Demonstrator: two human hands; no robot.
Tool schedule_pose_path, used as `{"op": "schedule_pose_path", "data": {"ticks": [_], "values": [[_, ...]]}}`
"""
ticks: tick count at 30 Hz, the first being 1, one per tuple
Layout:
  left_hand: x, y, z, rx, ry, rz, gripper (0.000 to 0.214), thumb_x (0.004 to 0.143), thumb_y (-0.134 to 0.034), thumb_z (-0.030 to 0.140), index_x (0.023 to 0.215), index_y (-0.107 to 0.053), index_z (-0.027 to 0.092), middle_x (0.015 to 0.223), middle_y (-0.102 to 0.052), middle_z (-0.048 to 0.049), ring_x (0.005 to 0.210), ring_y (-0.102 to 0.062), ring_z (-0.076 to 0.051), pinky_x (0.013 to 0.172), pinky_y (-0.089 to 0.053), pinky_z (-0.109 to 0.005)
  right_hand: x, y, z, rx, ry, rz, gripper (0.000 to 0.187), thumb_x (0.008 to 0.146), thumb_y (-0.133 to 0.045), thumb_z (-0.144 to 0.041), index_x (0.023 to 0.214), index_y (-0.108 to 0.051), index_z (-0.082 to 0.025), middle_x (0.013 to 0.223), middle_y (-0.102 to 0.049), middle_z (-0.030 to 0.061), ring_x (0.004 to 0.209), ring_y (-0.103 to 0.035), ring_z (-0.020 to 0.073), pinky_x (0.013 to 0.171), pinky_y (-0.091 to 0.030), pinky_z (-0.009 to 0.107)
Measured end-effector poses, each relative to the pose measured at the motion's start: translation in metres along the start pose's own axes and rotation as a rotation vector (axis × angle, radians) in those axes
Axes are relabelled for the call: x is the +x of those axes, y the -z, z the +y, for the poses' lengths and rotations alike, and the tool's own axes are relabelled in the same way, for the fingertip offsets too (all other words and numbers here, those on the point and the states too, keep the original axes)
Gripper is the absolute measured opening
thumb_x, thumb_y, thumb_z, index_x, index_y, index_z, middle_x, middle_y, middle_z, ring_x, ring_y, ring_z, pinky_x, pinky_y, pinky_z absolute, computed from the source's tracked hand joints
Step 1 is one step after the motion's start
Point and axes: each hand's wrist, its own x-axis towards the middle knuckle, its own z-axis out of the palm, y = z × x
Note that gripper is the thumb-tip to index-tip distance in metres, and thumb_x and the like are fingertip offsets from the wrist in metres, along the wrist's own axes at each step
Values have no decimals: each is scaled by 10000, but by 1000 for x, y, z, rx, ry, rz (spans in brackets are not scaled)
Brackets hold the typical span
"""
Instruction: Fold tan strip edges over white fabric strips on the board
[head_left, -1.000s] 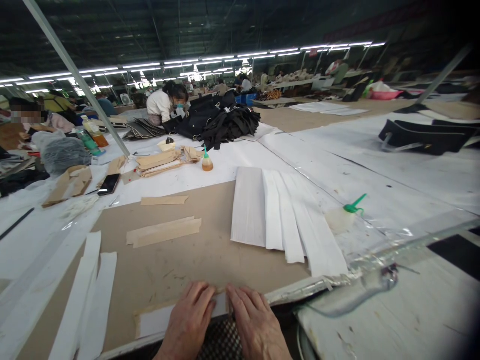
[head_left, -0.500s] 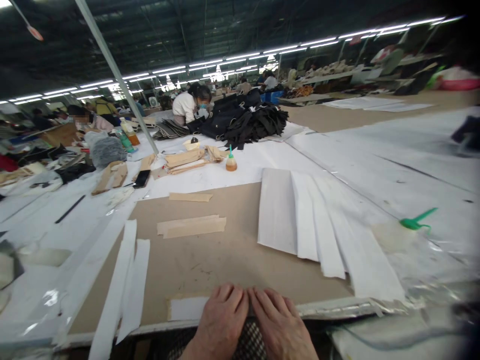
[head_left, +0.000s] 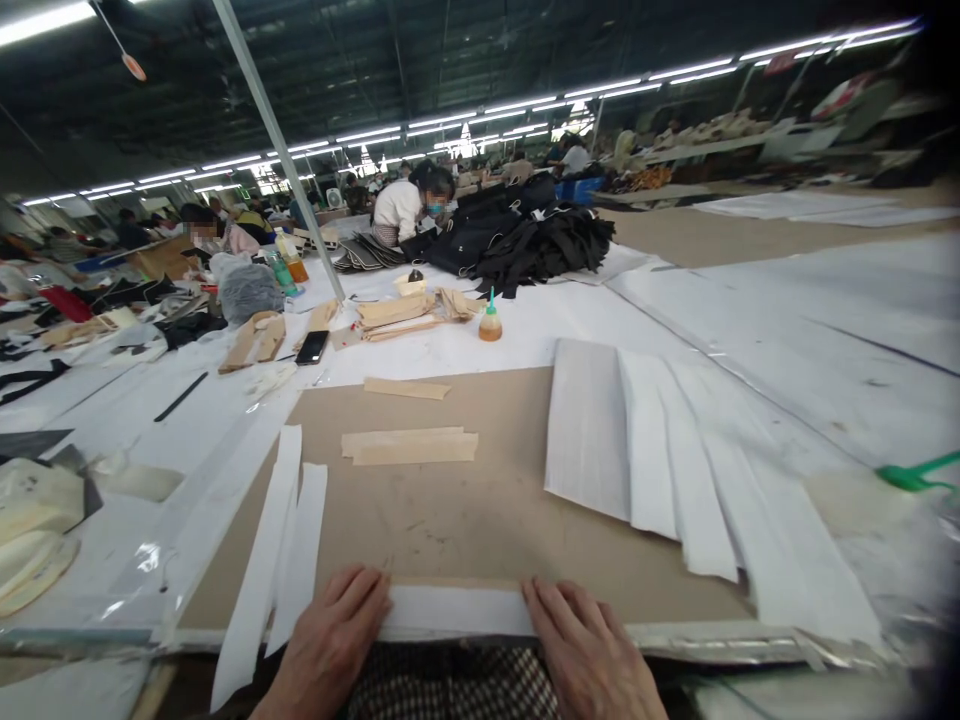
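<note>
A white strip [head_left: 454, 612] with a thin tan border along its far side lies across the front edge of the brown board [head_left: 442, 520]. My left hand [head_left: 334, 630] rests on its left end, fingers bent and pressed together. At the right end, my right hand [head_left: 581, 635] has its closed fingers on the strip too. Both thumbs are hard to make out. Left of my left hand, two long white strips [head_left: 262, 560] hang partly over the edge. Fanned white sheets [head_left: 660, 450] lie to the right. Tan strips [head_left: 409, 446] lie farther back on the board.
Behind the board stand a glue bottle with a green tip [head_left: 490, 318], a black phone [head_left: 312, 347] and tan pieces [head_left: 397, 312]. A black fabric pile [head_left: 525, 235] lies near a bending co-worker [head_left: 401, 208]. A slanted pole [head_left: 277, 140] rises at left. A green tool [head_left: 911, 475] lies far right.
My hands have moved apart from the middle of the white strip toward its two ends, baring its middle. The view has shifted a little to the left.
</note>
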Motion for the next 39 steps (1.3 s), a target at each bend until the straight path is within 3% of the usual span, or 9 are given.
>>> {"op": "schedule_pose_path", "data": {"ticks": [6, 9, 16, 19, 22, 24, 27, 31, 39], "values": [[-8, 7, -7, 62, 95, 22, 222, 1035, -480, 253, 1142, -666, 199, 1063, -675, -54, 1042, -605, -230, 961, -496, -413, 3, 5, -7, 53, -106, 15, 539, 739, -613, -83, 1264, -593, -203, 1124, -691, 34, 983, -579, 269, 800, -505, 416], [20, 7, 17, -16, 134, 3, 179, 1012, -491, 210, 989, -668, 206, 1033, -660, -57, 1043, -594, -247, 963, -488, -451, 1, 5, -8, 63, -127, -2, 514, 775, -622, -98, 1277, -595, -206, 1141, -686, 38, 996, -577, 266, 812, -499, 408], [77, -17, 83, -270, 59, -45, 218, 981, -519, 151, 1176, -615, 166, 1067, -636, -85, 977, -606, -239, 837, -577, -389, 1, 4, -10, 33, -152, -14, 484, 795, -633, -86, 1262, -612, -211, 1127, -686, 34, 978, -582, 257, 811, -491, 415], [71, -20, 84, -262, -50, 1, 202, 981, -479, 102, 1115, -625, 140, 1050, -639, -95, 998, -601, -249, 858, -569, -410, 2, 5, -10, 46, -152, -16, 497, 775, -645, -85, 1257, -615, -200, 1105, -685, 28, 960, -582, 258, 798, -489, 426], [63, -18, 77, -334, 22, -22, 125, 984, -502, 128, 933, -611, 163, 1046, -631, -84, 997, -606, -218, 852, -563, -352, 3, 6, -10, 73, -162, 0, 495, 758, -639, -71, 1238, -625, -190, 1090, -689, 30, 945, -584, 265, 783, -486, 432], [62, -17, 75, -293, 99, -28, 96, 974, -570, 201, 1051, -610, 160, 1134, -624, -97, 1048, -604, -228, 881, -563, -358, 2, 7, -11, 87, -170, 0, 488, 763, -627, -59, 1233, -631, -189, 1090, -692, 37, 944, -586, 271, 782, -484, 435], [63, -20, 79, -144, 55, -11, 416, 929, -668, 304, 1290, -548, 135, 1232, -615, -128, 1118, -588, -290, 944, -546, -447, 2, 7, -12, 106, -181, -19, 492, 782, -603, -47, 1253, -627, -186, 1110, -693, 53, 957, -593, 286, 793, -487, 445], [65, -19, 89, -154, -45, -114, 478, 846, -761, 431, 1195, -608, 142, 1151, -646, -116, 1025, -611, -296, 883, -556, -433, 2, 10, -8, 187, -219, -49, 455, 813, -565, -53, 1239, -649, -188, 1093, -701, 67, 946, -612, 299, 802, -513, 453], [76, -12, 94, -372, 81, -265, 137, 962, -541, 173, 974, -661, 239, 986, -651, -28, 926, -614, -195, 788, -480, -268, -14, 17, 11, 780, -439, 6, 528, 849, -433, -69, 1337, -598, -181, 1250, -679, 115, 1157, -623, 258, 1026, -505, 459]]}}
